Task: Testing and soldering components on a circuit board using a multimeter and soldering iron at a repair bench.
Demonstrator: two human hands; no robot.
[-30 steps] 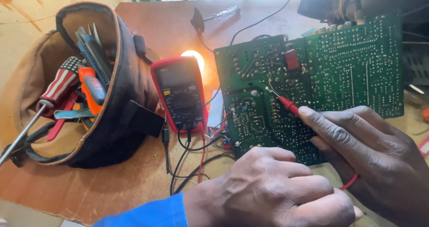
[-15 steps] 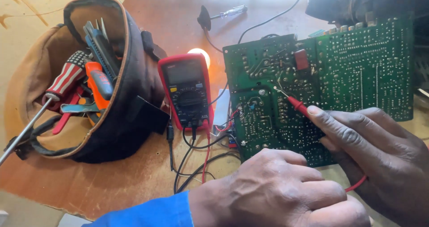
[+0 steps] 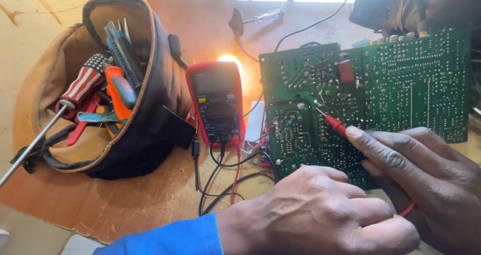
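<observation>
Fingers [image 3: 376,147] of right hand [image 3: 426,185] pinching red probe [image 3: 334,124], tip on green board [image 3: 401,94] for testing; left hand [image 3: 320,215] curled shut, grip hidden.

Two bare hands are in view: one left hand [image 3: 320,215] and one right hand [image 3: 421,180]. One green printed circuit board [image 3: 401,84] stands propped on the table. One red-cased handheld multimeter [image 3: 216,102] lies there, with one red-tipped test probe [image 3: 334,123] showing. One brown and black fabric tool pouch [image 3: 150,109] holds one striped-handled screwdriver [image 3: 80,87] and one orange-handled tool [image 3: 120,87]; the further dark tools inside are too crowded to count. One small screwdriver [image 3: 263,17] lies at the far edge. One wooden table top [image 3: 125,200] carries everything.
</observation>
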